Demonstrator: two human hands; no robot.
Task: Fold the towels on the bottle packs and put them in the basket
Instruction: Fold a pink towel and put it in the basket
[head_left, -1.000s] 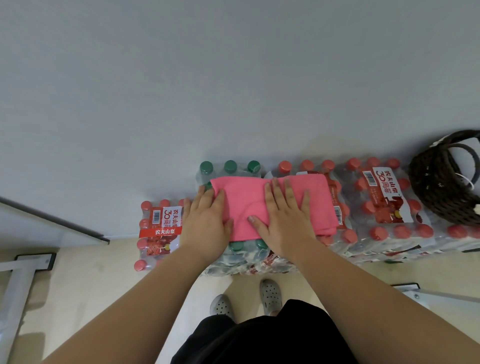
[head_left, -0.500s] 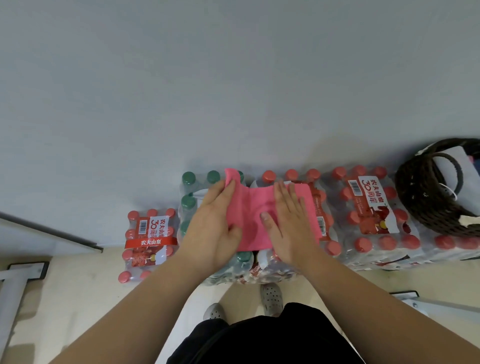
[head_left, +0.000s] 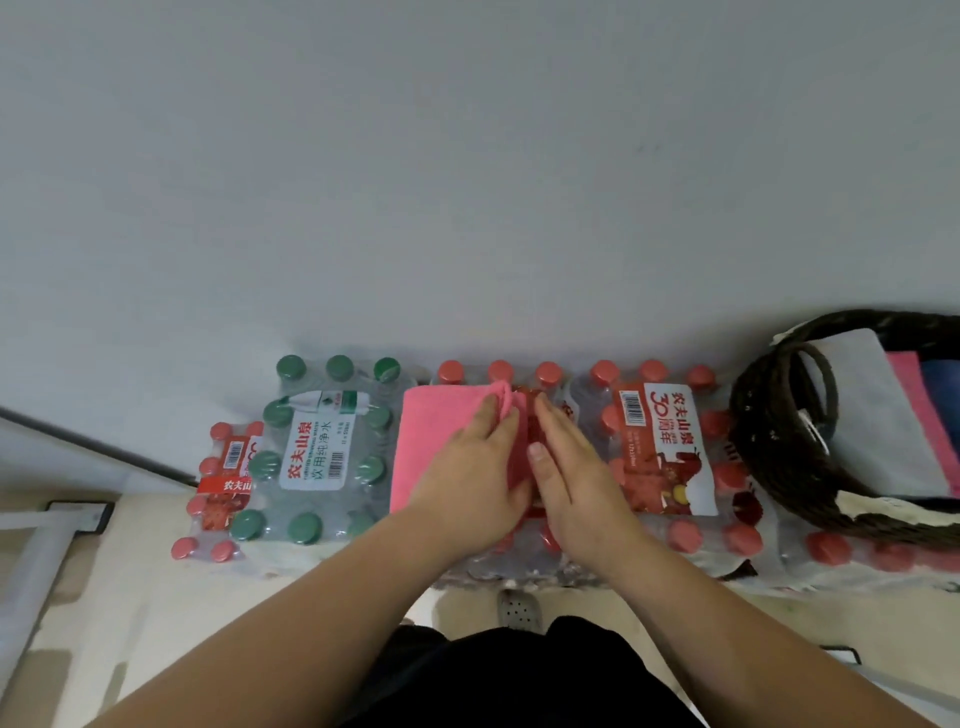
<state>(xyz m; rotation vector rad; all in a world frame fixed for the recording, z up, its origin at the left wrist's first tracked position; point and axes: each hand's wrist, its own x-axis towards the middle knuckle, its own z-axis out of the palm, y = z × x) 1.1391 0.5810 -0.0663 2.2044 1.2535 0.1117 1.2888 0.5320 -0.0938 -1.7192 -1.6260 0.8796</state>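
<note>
The folded pink towel (head_left: 441, 447) lies on the middle red-capped bottle pack (head_left: 548, 373), long axis running near to far. The left hand (head_left: 467, 483) rests on it with a ruck of cloth at the fingertips (head_left: 488, 410); whether that grip pinches the edge I cannot tell. The right hand (head_left: 576, 483) lies flat, fingers straight, against the towel's right edge. The basket (head_left: 769, 441) stands well to the right, past another pack, so the right hand is nearer it.

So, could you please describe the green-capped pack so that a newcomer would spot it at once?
Bottle packs line the foot of the grey wall. This pack sits just left of the pink towel. It alone has green caps and a white label; its neighbours have red caps.
</note>
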